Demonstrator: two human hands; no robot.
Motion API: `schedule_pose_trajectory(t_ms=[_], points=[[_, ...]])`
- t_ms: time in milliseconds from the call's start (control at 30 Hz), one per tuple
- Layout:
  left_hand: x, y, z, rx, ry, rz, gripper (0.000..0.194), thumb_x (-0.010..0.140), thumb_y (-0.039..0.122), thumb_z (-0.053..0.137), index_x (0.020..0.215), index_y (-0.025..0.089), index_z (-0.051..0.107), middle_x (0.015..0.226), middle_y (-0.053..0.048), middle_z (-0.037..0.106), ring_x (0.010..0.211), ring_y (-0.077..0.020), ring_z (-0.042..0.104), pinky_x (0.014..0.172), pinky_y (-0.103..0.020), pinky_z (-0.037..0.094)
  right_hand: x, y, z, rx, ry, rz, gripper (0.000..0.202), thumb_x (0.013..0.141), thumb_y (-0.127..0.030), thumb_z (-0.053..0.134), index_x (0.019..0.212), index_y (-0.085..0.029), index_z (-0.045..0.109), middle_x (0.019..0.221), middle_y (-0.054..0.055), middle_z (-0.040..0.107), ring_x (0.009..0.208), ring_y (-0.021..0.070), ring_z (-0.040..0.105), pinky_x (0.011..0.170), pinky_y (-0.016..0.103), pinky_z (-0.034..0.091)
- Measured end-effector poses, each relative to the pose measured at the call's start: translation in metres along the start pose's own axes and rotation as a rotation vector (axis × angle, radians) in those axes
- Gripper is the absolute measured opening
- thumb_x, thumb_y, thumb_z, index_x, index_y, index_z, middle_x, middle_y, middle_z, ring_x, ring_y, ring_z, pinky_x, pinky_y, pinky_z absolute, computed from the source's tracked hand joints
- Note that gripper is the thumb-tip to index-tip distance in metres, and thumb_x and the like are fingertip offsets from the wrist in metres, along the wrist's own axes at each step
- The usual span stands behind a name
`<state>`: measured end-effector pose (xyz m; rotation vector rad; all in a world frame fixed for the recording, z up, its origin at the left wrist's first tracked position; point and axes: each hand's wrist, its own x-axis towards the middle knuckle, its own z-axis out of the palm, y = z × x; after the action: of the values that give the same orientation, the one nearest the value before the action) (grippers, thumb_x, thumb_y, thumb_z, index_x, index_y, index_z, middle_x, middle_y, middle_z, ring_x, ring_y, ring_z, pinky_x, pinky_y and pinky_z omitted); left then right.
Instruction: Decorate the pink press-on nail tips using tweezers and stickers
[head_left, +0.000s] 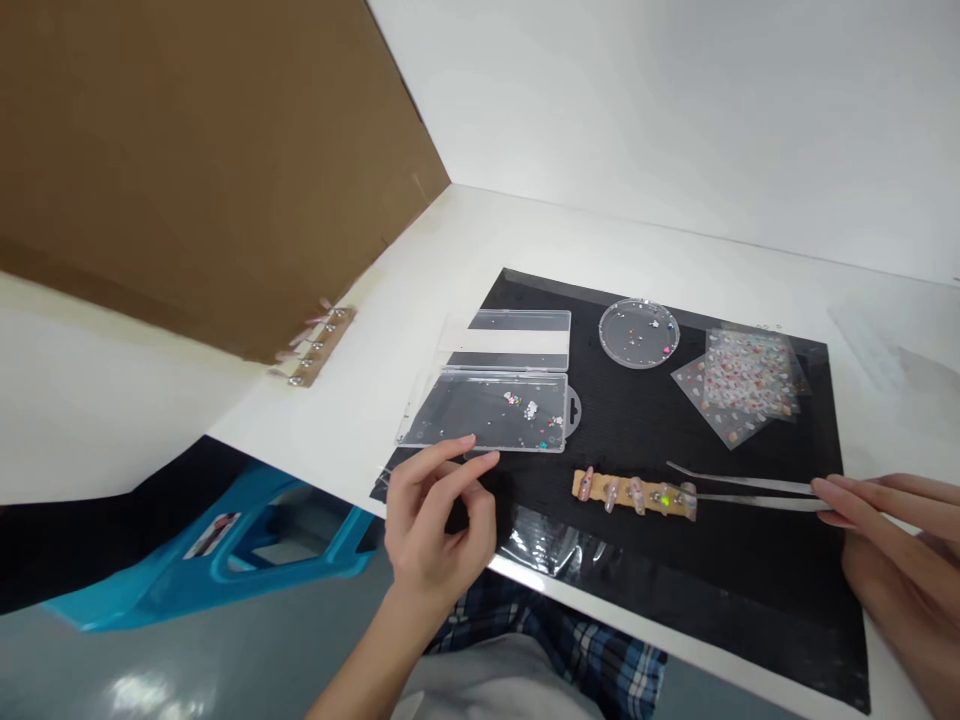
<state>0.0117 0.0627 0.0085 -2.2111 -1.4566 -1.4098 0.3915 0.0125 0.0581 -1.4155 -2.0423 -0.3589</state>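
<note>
My right hand point(896, 545) pinches a pair of metal tweezers point(742, 490) at their rear end; the tips point left toward a tan strip of false nails point(634, 492) lying on the black mat point(675, 580). My left hand point(439, 520) hovers at the mat's front left corner, fingers loosely curled and holding nothing, just in front of an open clear plastic case point(495, 410) with small decorations inside.
A round clear dish point(639, 333) with tiny beads and sheets of nail stickers point(742, 385) lie at the mat's far side. A brown cardboard panel point(187, 150) stands at left, with another nail strip point(315, 345) beside it. A blue stool point(225, 545) sits below the table edge.
</note>
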Motion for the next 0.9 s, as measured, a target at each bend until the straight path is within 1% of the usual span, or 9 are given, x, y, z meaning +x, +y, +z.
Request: schedule_pose_trajectory(t_ms=[100,167,233,300,400,500,567,733,900], points=[[0.0,0.0,0.0,0.008,0.001,0.006,0.034,0.094,-0.014,0.059,0.112,0.013,0.07,0.123,-0.009,0.063,0.087,-0.0071,0.062,0.086,-0.025,0.058,0.005,0.002,0.002,0.0,0.065,0.029,0.053,0.111,-0.028,0.056,0.155,-0.059,0.056,0.101,0.0,0.069,0.086,0.0206,0.061,0.097,0.043,0.037],[0.001,0.001,-0.001,0.021,0.005,0.011,0.033,0.095,-0.013,0.059,0.111,0.013,0.07,0.123,-0.009,0.064,0.089,-0.0083,0.063,0.087,-0.025,0.058,0.009,0.007,0.003,-0.028,0.098,0.041,0.062,0.111,-0.019,0.053,0.156,-0.062,0.054,0.098,-0.001,0.069,0.084,0.0189,0.061,0.097,0.043,0.036],[0.001,0.001,-0.001,0.022,0.005,0.012,0.033,0.095,-0.013,0.059,0.112,0.013,0.07,0.123,-0.01,0.065,0.094,-0.0105,0.065,0.088,-0.026,0.058,0.011,0.014,0.003,-0.058,0.141,0.027,0.074,0.106,-0.01,0.058,0.157,-0.063,0.051,0.096,-0.003,0.068,0.08,0.0168,0.061,0.088,0.039,0.037],[0.0,0.001,0.0,0.011,0.006,0.012,0.033,0.095,-0.013,0.059,0.113,0.013,0.069,0.125,-0.011,0.065,0.097,-0.012,0.067,0.09,-0.028,0.059,0.012,0.022,0.003,-0.08,0.178,0.003,0.076,0.099,-0.006,0.064,0.153,-0.059,0.058,0.093,-0.003,0.068,0.076,0.0158,0.06,0.078,0.036,0.036],[0.0,0.001,0.001,0.003,0.021,0.019,0.034,0.095,-0.013,0.059,0.112,0.013,0.069,0.127,-0.012,0.065,0.091,-0.0103,0.066,0.093,-0.03,0.059,0.01,0.032,0.007,-0.106,0.202,0.04,0.046,0.097,-0.008,0.069,0.128,-0.041,0.076,0.092,-0.002,0.073,0.071,0.0141,0.06,0.076,0.036,0.038],[0.0,0.001,0.002,-0.006,0.028,0.015,0.035,0.095,-0.014,0.059,0.114,0.014,0.069,0.128,-0.012,0.065,0.09,-0.0107,0.066,0.094,-0.032,0.058,0.007,0.041,0.019,-0.141,0.248,0.126,0.017,0.099,-0.013,0.07,0.101,-0.029,0.076,0.09,-0.001,0.075,0.069,0.0124,0.062,0.08,0.037,0.038],[-0.001,0.001,0.002,-0.024,0.023,0.006,0.037,0.095,-0.014,0.058,0.116,0.014,0.07,0.129,-0.012,0.065,0.095,-0.0133,0.067,0.096,-0.034,0.058,0.004,0.049,0.028,-0.16,0.31,0.136,0.012,0.103,-0.022,0.066,0.095,-0.027,0.073,0.087,0.0,0.074,0.069,0.0131,0.063,0.078,0.037,0.037],[-0.001,0.002,0.003,-0.06,-0.02,0.0,0.037,0.097,-0.01,0.055,0.119,0.016,0.07,0.128,-0.012,0.069,0.11,-0.0191,0.068,0.103,-0.038,0.056,-0.001,0.056,0.04,-0.16,0.291,0.156,0.013,0.106,-0.027,0.06,0.104,-0.023,0.073,0.094,0.005,0.075,0.082,0.0182,0.069,0.078,0.037,0.046],[0.002,0.006,0.002,-0.076,-0.05,0.008,0.035,0.101,-0.004,0.052,0.12,0.019,0.07,0.122,-0.009,0.074,0.112,-0.0203,0.069,0.105,-0.038,0.056,-0.006,0.053,0.041,-0.106,0.243,0.139,0.021,0.112,-0.034,0.056,0.116,-0.019,0.071,0.104,0.006,0.073,0.092,0.0182,0.07,0.087,0.036,0.057]])
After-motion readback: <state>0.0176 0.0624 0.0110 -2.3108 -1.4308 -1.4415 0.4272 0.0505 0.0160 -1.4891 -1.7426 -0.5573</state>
